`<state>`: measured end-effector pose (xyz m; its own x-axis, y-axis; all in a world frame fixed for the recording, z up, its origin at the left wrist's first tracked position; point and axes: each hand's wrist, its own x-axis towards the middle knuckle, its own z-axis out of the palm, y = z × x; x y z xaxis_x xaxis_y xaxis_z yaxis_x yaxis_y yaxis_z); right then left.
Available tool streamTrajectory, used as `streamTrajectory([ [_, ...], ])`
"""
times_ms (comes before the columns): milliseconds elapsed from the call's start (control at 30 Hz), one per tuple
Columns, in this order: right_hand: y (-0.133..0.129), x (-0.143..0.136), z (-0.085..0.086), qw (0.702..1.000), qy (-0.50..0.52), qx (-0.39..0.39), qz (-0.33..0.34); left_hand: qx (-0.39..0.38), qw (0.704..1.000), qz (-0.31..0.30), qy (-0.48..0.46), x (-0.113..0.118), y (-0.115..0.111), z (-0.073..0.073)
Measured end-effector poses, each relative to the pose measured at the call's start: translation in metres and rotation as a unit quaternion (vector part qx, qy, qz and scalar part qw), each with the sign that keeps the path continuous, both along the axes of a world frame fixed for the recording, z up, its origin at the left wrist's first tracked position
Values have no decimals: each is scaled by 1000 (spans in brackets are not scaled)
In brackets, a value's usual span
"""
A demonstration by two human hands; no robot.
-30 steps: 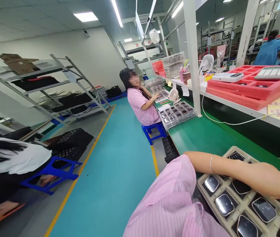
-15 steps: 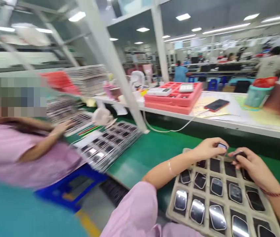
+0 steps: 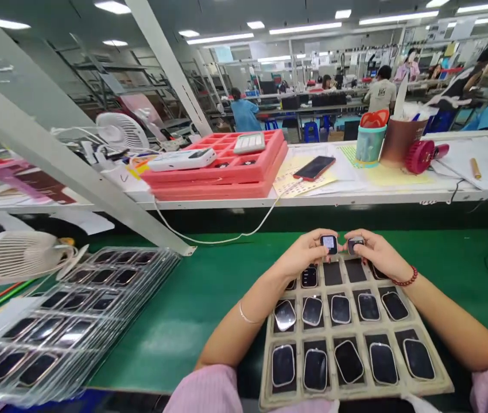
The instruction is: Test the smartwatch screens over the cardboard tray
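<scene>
My left hand [image 3: 306, 252] pinches a smartwatch body [image 3: 329, 244] with a lit screen showing a pale pattern. Close beside it, my right hand [image 3: 377, 252] grips a second smartwatch body [image 3: 355, 246], its thumb across the dark face. Both hands are above the far row of a beige compartment tray [image 3: 265, 367]. Several watch bodies with dark screens lie in the tray's pockets, one to a pocket; one lit watch [image 3: 309, 277] sits below my left hand. Two pockets in the far row show only dark lining.
Stacked clear trays [image 3: 110, 332] of dark watch screens stand at the left, with a white fan [image 3: 20, 257] behind. Along the raised shelf [image 3: 313, 201] are red foam trays [image 3: 213, 186], a phone [image 3: 314, 168], cups and a magenta fan [image 3: 420, 156]. A white cable [image 3: 227, 238] droops onto the green bench.
My view has swung right, so the co-worker on the left is out of sight. Both hands still hold watch bodies; the left one's lit screen now faces me.
</scene>
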<state>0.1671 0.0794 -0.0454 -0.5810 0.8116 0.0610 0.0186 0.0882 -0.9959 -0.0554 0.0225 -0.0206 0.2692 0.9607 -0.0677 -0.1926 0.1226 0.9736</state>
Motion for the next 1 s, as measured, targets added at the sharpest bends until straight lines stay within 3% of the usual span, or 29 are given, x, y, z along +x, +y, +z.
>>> streamTrajectory([
  [133, 2, 2, 1, 994, 79, -73, 14, -44, 995, -22, -81, -5, 1, 0],
  [233, 3, 5, 4, 980, 133, -146, 32, -58, 992, -44, -100, -7, 2, -2],
  [333, 4, 7, 6, 974, 138, -170, 59, -45, 992, -58, -99, -9, 2, -4],
  [633, 0, 9, 10, 981, 108, -145, 74, -27, 995, -63, -67, -8, -1, -4],
  [800, 2, 6, 6, 982, 92, -153, 54, -12, 999, -31, -37, -6, -1, -6],
  [1000, 0, 1, 1, 997, 37, -52, 30, 21, 999, 2, 42, -1, -1, -6],
])
